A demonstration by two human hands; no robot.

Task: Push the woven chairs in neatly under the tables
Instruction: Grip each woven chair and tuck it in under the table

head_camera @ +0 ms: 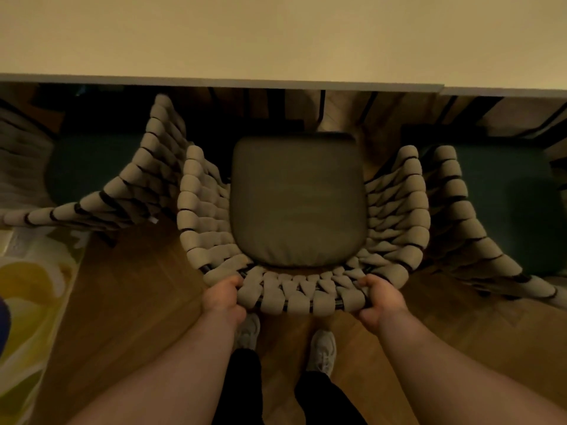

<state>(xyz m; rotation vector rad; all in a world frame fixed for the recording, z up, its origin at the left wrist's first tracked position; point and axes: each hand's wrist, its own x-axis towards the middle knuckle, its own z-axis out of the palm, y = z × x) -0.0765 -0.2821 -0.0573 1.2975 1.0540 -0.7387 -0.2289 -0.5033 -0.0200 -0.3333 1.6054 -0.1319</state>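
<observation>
A woven chair (pixel 302 289) with thick beige straps and a grey seat cushion (pixel 297 204) stands directly in front of me, facing the pale table (pixel 276 41). The cushion's front edge lies a little short of the table's edge. My left hand (pixel 222 297) grips the left side of the chair's back rim. On the right side of the same rim my right hand (pixel 382 299) grips it, fingers curled over the top. A second woven chair (pixel 144 182) stands close on the left, and a third woven chair (pixel 460 210) on the right, both with dark green seats partly under the table.
The floor is wooden parquet (pixel 138 302). A yellow and white patterned rug (pixel 33 302) lies at the far left. My legs and pale shoes (pixel 322 351) stand just behind the chair. A seam between two tabletops (pixel 443 87) shows at the upper right.
</observation>
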